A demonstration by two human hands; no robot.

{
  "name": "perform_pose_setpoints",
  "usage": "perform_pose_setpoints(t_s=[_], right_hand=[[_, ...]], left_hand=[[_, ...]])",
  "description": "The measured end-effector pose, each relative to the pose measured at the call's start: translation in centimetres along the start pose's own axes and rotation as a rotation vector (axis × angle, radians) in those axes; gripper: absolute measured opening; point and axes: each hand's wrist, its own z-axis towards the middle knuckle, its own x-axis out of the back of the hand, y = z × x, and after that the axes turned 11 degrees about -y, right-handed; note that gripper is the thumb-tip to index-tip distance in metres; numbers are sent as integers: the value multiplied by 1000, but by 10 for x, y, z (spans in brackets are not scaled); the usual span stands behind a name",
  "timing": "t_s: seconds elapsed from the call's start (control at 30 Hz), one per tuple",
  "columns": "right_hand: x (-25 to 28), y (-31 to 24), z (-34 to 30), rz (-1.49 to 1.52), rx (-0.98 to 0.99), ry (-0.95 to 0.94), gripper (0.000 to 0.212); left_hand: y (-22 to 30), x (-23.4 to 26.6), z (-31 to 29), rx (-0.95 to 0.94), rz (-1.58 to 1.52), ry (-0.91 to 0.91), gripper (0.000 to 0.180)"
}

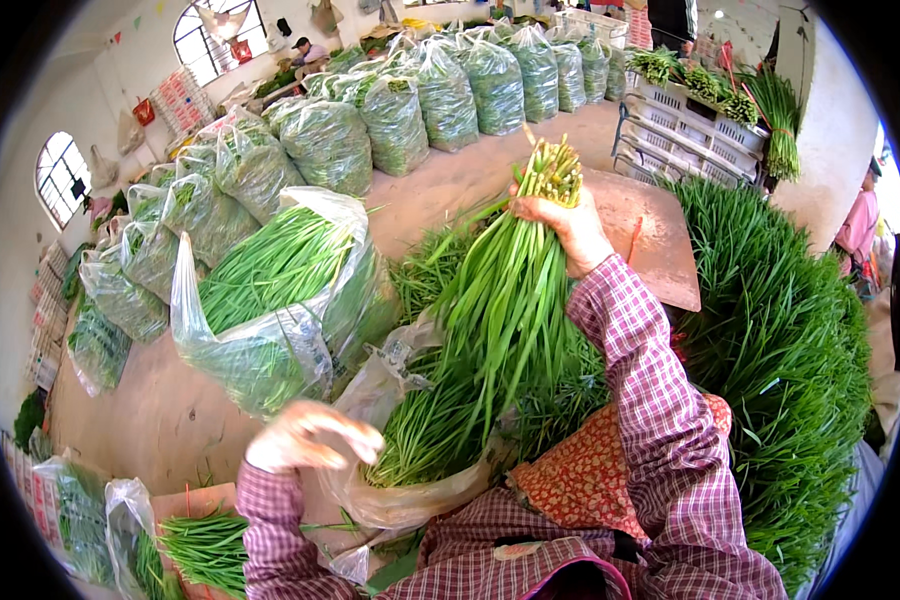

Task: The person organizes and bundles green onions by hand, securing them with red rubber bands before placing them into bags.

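My right hand [568,222] is raised in front of me, closed round a bunch of garlic chives [515,300]. Its pale cut ends point up and away, and the long flat leaves hang down toward me. To the left, my left hand [310,436] is in the air, fingers curved and apart, slightly blurred, with nothing in it. Under the hanging leaves, an opened plastic bag [420,500] lies in front of my lap with more loose greens [420,425] in it. Part of that pile is hidden behind the bunch.
Left of the bunch stands an open clear bag [255,345] full of greens. Rows of filled bags [395,120] curve behind it. A dense green heap [770,370] rises at my right, beside a reddish board [660,235]. White crates [685,125] hold bundles farther back. A person [310,55] sits far off.
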Motion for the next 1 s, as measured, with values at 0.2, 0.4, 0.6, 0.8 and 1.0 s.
perform_pose_setpoints(t_s=[0.2,0.4,0.6,0.8,1.0], right_hand=[[-1,22,2,331,-129,-165,45],[-9,38,4,555,-203,-214,32],[32,99,-4,560,-525,-59,39],[70,135,-5,190,-620,-42,64],[90,117,-32,59,-693,55,91]], left_hand=[[58,42,108,-102,324,366,121],[-71,54,153,63,-214,94,104],[-216,9,142,173,-712,127,84],[-225,-28,173,-29,-1051,235,57],[-225,-30,198,-13,-1175,380,53]])
